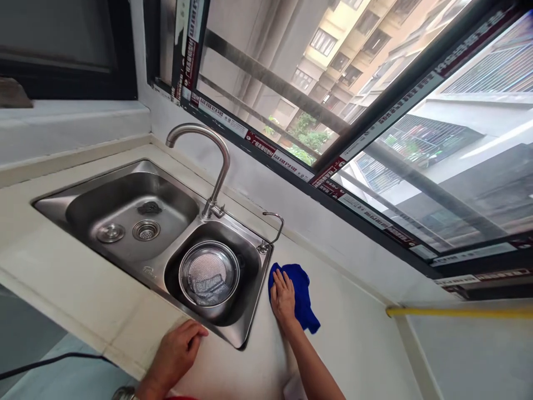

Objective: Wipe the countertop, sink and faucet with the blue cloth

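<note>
My right hand lies flat on a crumpled blue cloth, fingers stretched out and pressing it onto the pale counter just right of the sink. The cloth spreads out to the right of the hand. At the front edge of the sink, my left hand rests on the counter with its fingers curled in and nothing visible in them. Close to both hands is the right basin of a steel double sink. Inside it sits a round metal strainer bowl holding something wrapped in clear plastic.
A tall curved faucet rises behind the sink, with a thin small spout farther right. In the left basin are a drain, a round metal lid and a dark scrubber. Windows line the wall; a yellow pipe runs at right.
</note>
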A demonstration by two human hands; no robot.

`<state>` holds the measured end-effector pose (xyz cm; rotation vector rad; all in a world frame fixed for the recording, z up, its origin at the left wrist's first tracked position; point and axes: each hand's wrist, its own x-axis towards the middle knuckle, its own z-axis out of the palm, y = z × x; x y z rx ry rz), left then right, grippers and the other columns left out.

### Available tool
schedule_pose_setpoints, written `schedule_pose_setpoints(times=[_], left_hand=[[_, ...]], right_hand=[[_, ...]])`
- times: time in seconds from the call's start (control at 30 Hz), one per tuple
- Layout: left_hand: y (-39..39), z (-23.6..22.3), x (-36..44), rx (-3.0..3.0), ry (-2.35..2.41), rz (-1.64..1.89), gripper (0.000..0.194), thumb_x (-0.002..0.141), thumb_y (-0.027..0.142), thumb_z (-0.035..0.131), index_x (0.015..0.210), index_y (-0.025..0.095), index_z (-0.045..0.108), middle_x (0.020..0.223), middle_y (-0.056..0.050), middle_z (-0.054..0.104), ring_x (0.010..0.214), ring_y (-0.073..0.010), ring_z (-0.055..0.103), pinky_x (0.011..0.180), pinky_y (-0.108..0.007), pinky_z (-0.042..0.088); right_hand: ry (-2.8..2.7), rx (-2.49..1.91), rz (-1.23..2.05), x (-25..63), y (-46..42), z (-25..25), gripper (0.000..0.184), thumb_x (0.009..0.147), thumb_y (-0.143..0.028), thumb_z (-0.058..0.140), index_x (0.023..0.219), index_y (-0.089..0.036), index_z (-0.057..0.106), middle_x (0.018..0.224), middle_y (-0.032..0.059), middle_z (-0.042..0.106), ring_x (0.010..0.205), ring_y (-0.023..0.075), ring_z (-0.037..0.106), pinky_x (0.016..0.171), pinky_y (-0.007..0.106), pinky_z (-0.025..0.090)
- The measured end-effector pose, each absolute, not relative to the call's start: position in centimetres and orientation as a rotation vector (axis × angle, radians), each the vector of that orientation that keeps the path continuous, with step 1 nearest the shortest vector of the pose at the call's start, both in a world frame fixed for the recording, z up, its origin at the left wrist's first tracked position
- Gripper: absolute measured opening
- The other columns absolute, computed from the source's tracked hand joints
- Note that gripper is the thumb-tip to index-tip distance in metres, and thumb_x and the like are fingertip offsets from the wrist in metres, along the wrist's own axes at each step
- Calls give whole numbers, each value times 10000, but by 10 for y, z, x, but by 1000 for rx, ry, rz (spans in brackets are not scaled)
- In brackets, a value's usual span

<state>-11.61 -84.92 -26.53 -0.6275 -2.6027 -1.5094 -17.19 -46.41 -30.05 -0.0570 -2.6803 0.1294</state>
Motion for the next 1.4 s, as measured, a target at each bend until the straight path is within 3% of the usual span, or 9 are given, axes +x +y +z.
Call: schedule_pose_setpoints(times=[0.43, 0.67, 0.97, 1.2, 1.4], left_hand=[[-847, -259, -116, -651, -2584, -1424, 257, 837, 70, 487, 830, 256, 663, 790, 78, 701, 714, -70, 674, 695, -181, 520], [-847, -257, -116, -654, -2627, -1379, 247, 861, 80, 484, 833, 255, 655, 789, 72, 692, 727, -78, 663, 716, -187, 515], [-848, -251, -117, -663, -2616, -1377, 245, 864, 90, 484, 818, 248, 665, 797, 56, 709, 732, -86, 678, 709, -184, 524], [-851, -256, -113, -636, -2626, -1477, 286, 825, 56, 468, 823, 237, 690, 809, 34, 724, 750, -96, 687, 721, -191, 536], [-852, -260, -112, -571, -2641, -1514, 307, 815, 61, 448, 819, 225, 708, 820, -1, 736, 769, -132, 695, 740, -234, 550]], right_hand=[[-2795, -433, 81, -294, -429, -272, 564, 974, -267, 249, 1458, -171, 523, 1545, 65, 490, 1462, 252, 338, 1182, 451, 307], [-2907, -112, -37, -304, -424, -263, 560, 941, -211, 341, 1471, -246, 519, 1530, 10, 515, 1491, 283, 265, 1159, 491, 305], [-2936, 142, -221, -284, -438, -258, 380, 920, -211, 477, 1225, -213, 704, 1344, 77, 666, 1445, 312, 349, 1102, 459, 321], [-2850, 69, -259, -277, -455, -260, 314, 920, -208, 469, 1082, -183, 737, 1201, 92, 730, 1297, 318, 481, 935, 408, 405], [-2805, 88, -123, -251, -475, -254, 265, 875, -191, 498, 932, -209, 756, 1064, 70, 758, 1214, 307, 502, 913, 394, 403]])
